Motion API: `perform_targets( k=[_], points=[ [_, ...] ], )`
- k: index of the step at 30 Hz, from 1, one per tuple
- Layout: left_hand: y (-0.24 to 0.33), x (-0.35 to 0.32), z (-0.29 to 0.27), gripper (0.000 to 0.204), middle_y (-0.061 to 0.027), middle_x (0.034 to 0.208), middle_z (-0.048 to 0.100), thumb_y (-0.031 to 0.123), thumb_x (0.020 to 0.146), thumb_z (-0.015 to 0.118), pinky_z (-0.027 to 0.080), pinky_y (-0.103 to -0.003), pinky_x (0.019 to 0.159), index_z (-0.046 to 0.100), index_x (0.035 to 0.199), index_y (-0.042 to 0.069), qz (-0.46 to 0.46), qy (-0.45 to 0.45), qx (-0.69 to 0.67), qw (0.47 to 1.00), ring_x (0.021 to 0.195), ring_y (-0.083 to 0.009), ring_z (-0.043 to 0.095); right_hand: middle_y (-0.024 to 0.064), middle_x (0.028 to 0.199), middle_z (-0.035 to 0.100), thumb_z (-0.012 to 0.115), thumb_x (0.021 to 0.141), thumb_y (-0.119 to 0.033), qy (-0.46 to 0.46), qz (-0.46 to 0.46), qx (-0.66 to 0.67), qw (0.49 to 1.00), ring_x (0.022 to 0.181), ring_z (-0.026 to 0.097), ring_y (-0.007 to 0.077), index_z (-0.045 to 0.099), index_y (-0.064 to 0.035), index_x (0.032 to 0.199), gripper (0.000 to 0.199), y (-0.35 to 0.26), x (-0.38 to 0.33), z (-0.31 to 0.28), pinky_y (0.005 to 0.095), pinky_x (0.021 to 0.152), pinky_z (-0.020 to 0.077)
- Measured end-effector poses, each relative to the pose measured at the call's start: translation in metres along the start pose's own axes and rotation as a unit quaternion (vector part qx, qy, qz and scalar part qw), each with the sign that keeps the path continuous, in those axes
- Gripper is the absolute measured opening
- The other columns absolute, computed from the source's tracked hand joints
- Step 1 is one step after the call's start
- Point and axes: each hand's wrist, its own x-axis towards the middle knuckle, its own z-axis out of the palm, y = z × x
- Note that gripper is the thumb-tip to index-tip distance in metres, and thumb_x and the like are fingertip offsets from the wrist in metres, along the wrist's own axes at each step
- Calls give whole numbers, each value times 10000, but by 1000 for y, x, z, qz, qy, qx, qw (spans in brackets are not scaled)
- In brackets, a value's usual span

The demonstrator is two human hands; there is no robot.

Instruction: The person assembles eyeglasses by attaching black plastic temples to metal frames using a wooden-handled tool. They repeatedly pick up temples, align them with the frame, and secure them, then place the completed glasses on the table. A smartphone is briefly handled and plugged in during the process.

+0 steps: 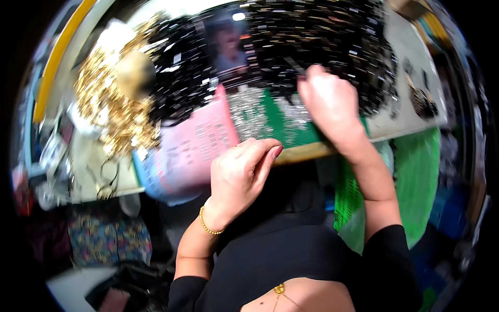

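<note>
The picture is motion-blurred. My left hand (243, 174) hovers at the table's front edge with its fingers curled together and a gold bead bracelet on the wrist; nothing shows between the fingertips. It is next to a pink printed sheet (200, 140). My right hand (326, 104) is curled with its back toward me, over a green mat (283, 132) strewn with small silver pieces (249, 112). Its fingertips reach the edge of a large heap of small black shiny pieces (312, 36). What its palm hides cannot be made out.
A heap of small gold pieces (112, 112) lies at the left with a round gold-coloured object (135, 73) on it. A phone-like screen (226, 44) stands among the black pieces. Green bags (416, 177) hang below the table at right. Clutter lines the left edge.
</note>
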Motion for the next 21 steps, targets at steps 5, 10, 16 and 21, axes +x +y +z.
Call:
perform_targets(
  k=[5,10,16,21],
  points=[
    [-40,-40,-50,92,-118,872,701,15,943,646,514,-295,666,717,1000,14,-56,175,98,978,720,-201,659,250,741,684,575,928,-231,-48,25,2,999,717,700,434,599,10,865,250,1,4,-5,518,657,580],
    [-105,-83,-112,183,-114,953,686,109,984,617,503,-320,673,649,1135,10,-211,339,272,876,728,-194,625,172,794,616,631,917,-149,-46,52,230,971,697,610,319,586,-9,994,166,19,-14,-40,394,649,474],
    [-135,-105,-173,278,-112,883,606,143,947,658,485,-368,738,645,1202,33,-303,392,366,788,795,-253,595,7,793,602,577,1008,-107,-175,163,526,816,561,456,22,514,-30,1106,140,51,-61,-50,183,477,348],
    [-183,-129,-219,234,-157,972,634,208,966,634,497,-425,758,678,1141,59,-312,399,427,749,826,-338,630,-9,788,603,643,968,-72,-189,180,573,777,516,476,26,535,-21,1140,210,52,-80,-27,165,448,351]
  ],
)
